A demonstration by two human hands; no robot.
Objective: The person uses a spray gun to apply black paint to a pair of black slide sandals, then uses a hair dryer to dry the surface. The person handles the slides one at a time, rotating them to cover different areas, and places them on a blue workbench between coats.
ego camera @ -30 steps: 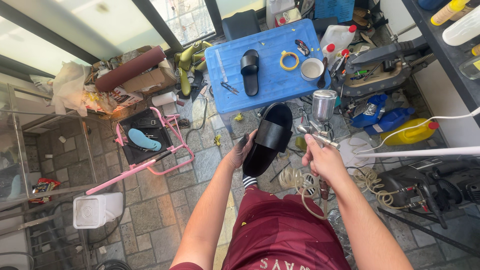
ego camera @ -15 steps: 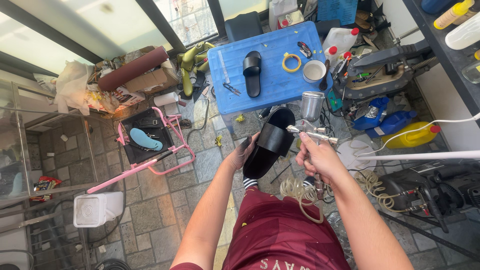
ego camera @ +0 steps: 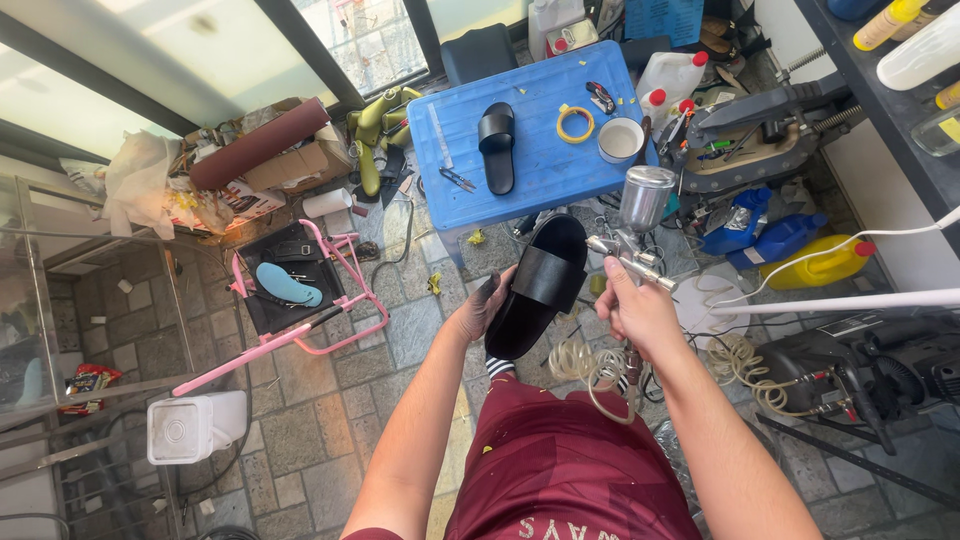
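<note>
My left hand (ego camera: 480, 308) holds a black slide sandal (ego camera: 540, 285) from underneath, tilted up over my knee. My right hand (ego camera: 632, 308) grips a metal spray gun (ego camera: 632, 240) with a silver cup on top, its nozzle pointing at the sandal from the right. A coiled pale air hose (ego camera: 590, 370) hangs below the gun. A second black sandal (ego camera: 497, 145) lies on the blue plastic table (ego camera: 540, 180) ahead of me.
On the blue table are a yellow tape ring (ego camera: 575, 123), a white cup (ego camera: 621, 140) and small tools. A pink folding stool (ego camera: 300, 300) holding a blue insole stands left. A white bucket (ego camera: 195, 425), a yellow jug (ego camera: 820, 265) and machines crowd the tiled floor.
The sandal and spray gun have shifted slightly lower and toward me, and the gun has drawn closer to the sandal's strap. Both grips are unchanged.
</note>
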